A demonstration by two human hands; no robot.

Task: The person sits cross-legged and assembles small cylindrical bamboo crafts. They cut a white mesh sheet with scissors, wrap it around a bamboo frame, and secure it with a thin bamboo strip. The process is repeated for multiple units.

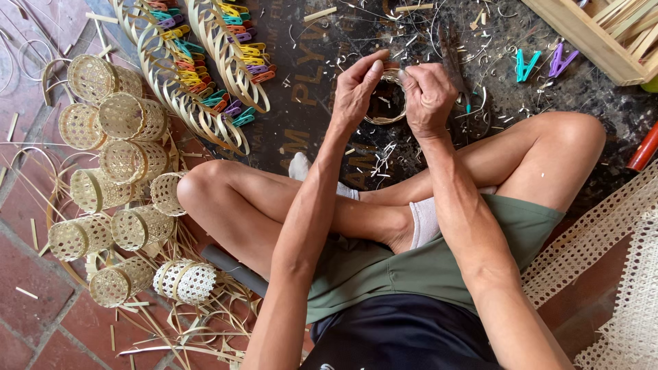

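Observation:
I sit cross-legged on the floor with both arms stretched forward. My left hand [358,88] and my right hand [428,96] meet over a small ring of thin bamboo strip [381,119]. Each hand pinches the top of the ring between thumb and fingers, left hand on its left side, right hand on its right. The ring hangs below the fingers, above a dark board [308,82] strewn with shavings. The fingertips hide the ring's upper part.
Several small woven bamboo baskets [123,161] lie piled at my left. Bamboo hoops clipped with coloured pegs [205,68] lie ahead on the left. Two loose pegs [541,63], a wooden crate [603,34], woven cane sheet [603,233] and a red tube [643,149] lie at right.

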